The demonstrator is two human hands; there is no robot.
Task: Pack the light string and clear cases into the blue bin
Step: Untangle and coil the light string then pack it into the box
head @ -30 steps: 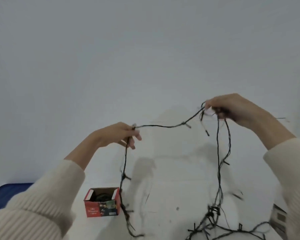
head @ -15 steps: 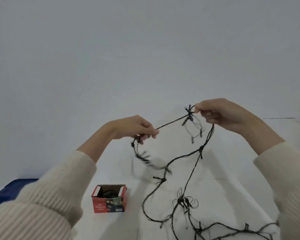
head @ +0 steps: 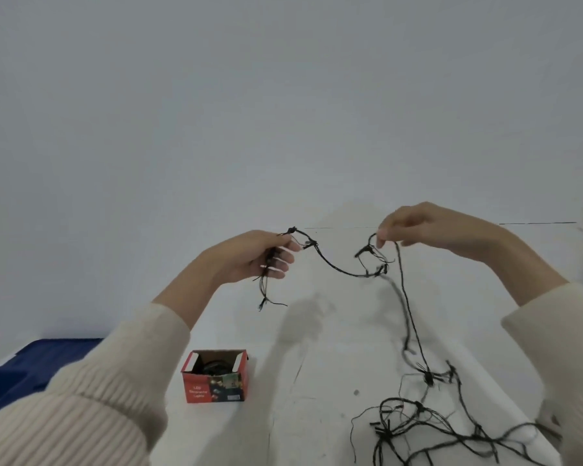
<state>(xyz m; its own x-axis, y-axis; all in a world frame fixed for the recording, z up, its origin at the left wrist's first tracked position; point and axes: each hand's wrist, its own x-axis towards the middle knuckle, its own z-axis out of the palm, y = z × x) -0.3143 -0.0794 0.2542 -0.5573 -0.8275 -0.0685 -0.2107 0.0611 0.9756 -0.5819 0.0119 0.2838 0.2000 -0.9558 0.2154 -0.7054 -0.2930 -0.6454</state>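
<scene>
A thin black light string (head: 405, 297) hangs between both raised hands and trails down into a loose tangle on the white table at the lower right. My left hand (head: 249, 257) is closed on a small gathered bundle of the string, short ends dangling below the fist. My right hand (head: 418, 227) pinches the string between thumb and fingertips, a slack loop sagging between the hands. A dark blue bin (head: 21, 368) shows partly at the lower left, behind my left sleeve. No clear cases are visible.
A small open red cardboard box (head: 215, 378) with something dark inside stands on the white table (head: 317, 381) below my left hand. A plain grey wall fills the background.
My hands came together and parted again, my left hand gathering more string into a bundle. The length between the hands now sags in a loop, and the tangle has shifted right.
</scene>
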